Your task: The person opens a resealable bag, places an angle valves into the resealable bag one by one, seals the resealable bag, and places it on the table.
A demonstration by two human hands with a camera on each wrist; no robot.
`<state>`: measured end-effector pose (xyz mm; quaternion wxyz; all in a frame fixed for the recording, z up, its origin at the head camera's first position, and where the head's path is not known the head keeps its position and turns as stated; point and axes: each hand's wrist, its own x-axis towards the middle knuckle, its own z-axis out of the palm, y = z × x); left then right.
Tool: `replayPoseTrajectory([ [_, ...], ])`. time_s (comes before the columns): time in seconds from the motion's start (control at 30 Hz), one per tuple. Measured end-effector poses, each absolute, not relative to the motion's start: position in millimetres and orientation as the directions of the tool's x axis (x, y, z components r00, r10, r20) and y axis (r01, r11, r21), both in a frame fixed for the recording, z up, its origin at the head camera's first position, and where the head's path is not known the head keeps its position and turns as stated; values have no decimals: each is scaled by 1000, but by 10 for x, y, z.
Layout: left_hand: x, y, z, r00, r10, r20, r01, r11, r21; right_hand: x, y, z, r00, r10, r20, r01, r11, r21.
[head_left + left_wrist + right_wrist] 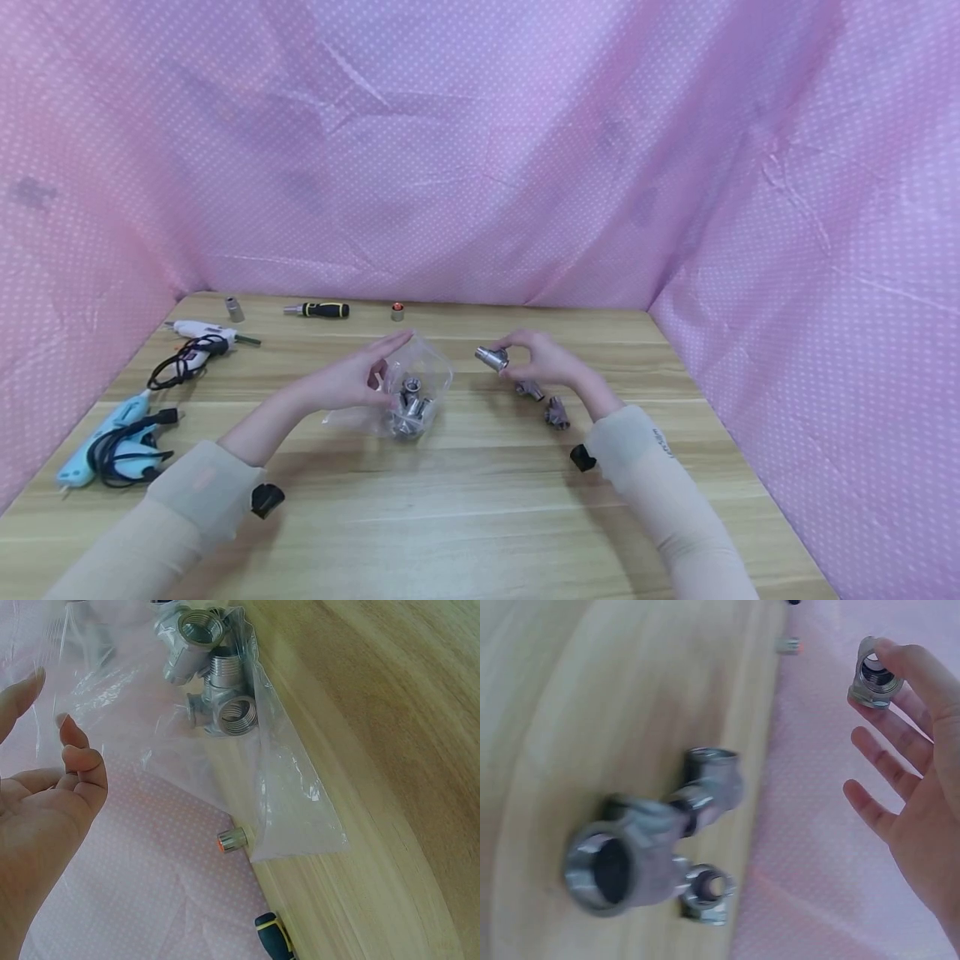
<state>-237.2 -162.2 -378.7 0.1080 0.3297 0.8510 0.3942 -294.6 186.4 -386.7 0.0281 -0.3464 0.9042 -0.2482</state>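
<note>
— What's the right hand (543, 360) got?
— It pinches a metal fitting (492, 358) above the table (480, 517), other fingers spread; fittings below look blurred.
— And the left hand (352, 382)?
— Fingers relaxed against the clear bag (420, 387) of fittings; actual grip hidden

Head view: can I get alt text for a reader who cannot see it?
A person's right hand pinches a metal pipe fitting above a wooden table, while the left hand holds open a clear plastic bag of similar fittings. Two glue guns lie at the left.
</note>
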Motion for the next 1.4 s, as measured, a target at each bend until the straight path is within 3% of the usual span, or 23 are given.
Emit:
replayPoseTrajectory([
  [0.2,-2385,-1633,-3799,-758,647,75,467,460,755,-2849,1801,-3636,-742,-639,203,-649,608,-457],
  [0.4,-2386,-1643,-3797,-762,644,66,457,463,759,-2739,1679,-3442,-680,-658,323,-732,582,-355],
  [0.8,-2395,-1613,-3771,-753,655,64,461,454,762,-2560,1287,-3285,-605,-714,354,-796,519,-312],
  [1.07,-2421,-1582,-3787,-747,662,58,454,445,772,-2612,1007,-3416,-539,-791,288,-841,487,-237],
  [1.4,-2431,-1573,-3764,-756,654,41,422,439,793,-2707,885,-3602,-561,-818,129,-825,538,-173],
])
